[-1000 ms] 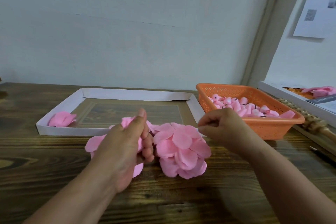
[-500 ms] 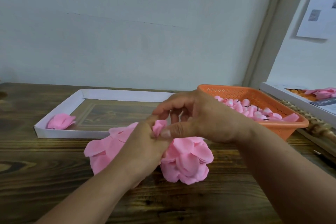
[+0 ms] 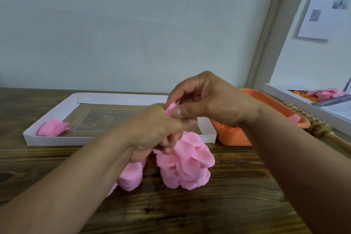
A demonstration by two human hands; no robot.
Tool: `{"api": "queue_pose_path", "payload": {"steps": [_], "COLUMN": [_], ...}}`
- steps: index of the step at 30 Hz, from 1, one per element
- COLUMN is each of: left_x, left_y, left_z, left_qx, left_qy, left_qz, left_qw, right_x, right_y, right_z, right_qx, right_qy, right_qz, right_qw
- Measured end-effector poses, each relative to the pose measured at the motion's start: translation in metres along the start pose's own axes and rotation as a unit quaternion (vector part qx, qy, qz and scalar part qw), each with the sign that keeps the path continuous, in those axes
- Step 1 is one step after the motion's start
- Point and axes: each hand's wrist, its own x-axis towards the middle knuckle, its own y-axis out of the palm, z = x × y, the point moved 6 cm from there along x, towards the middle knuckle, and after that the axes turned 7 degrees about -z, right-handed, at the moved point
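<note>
A heap of pink paper petals (image 3: 187, 165) lies on the wooden table in front of me. My left hand (image 3: 152, 131) hovers over the heap with its fingers curled round pink petals. My right hand (image 3: 205, 100) meets it from the right and pinches a small pink petal piece (image 3: 169, 109) between thumb and forefinger, right at the left hand's fingertips. How much paper the left fist encloses is hidden.
A shallow white cardboard tray (image 3: 55, 139) stands behind the heap, with one pink flower (image 3: 52, 127) in its left corner. An orange plastic basket (image 3: 233, 136) sits to the right, mostly behind my right wrist. A white box (image 3: 303, 108) and a wooden-handled tool (image 3: 322, 129) lie far right.
My right hand came across from the basket to my left hand and now pinches the small petal there. Both hands have risen slightly above the heap.
</note>
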Motion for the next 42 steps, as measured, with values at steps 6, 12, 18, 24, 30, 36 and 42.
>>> {"api": "queue_pose_path", "payload": {"steps": [6, 12, 18, 24, 30, 36, 42], "left_x": [0.009, 0.013, 0.018, 0.026, 0.018, 0.016, 0.002], "left_y": [0.005, -0.001, -0.006, -0.042, -0.025, -0.029, -0.037], "left_z": [-0.016, -0.014, -0.012, 0.013, 0.036, 0.023, 0.003], "left_qx": [-0.023, -0.059, -0.025, 0.397, 0.527, 0.542, 0.579], "left_qy": [-0.063, -0.108, -0.064, -0.033, 0.042, 0.115, 0.203], "left_qz": [0.116, 0.164, 0.169, -0.039, -0.034, -0.144, -0.301], "left_qw": [0.991, 0.979, 0.983, 0.916, 0.848, 0.82, 0.73], "right_x": [0.004, 0.009, 0.013, -0.002, -0.017, -0.022, -0.023], "right_y": [-0.013, -0.01, -0.021, -0.074, -0.079, -0.077, -0.072], "right_z": [0.003, 0.002, -0.008, -0.04, -0.067, -0.07, -0.065], "right_qx": [0.018, 0.055, 0.044, -0.023, -0.008, 0.018, 0.041], "right_qy": [-0.034, -0.037, -0.052, -0.006, 0.026, 0.03, 0.026], "right_qz": [-0.067, -0.096, -0.12, -0.245, -0.267, -0.273, -0.285], "right_qw": [0.997, 0.993, 0.99, 0.969, 0.963, 0.961, 0.957]}}
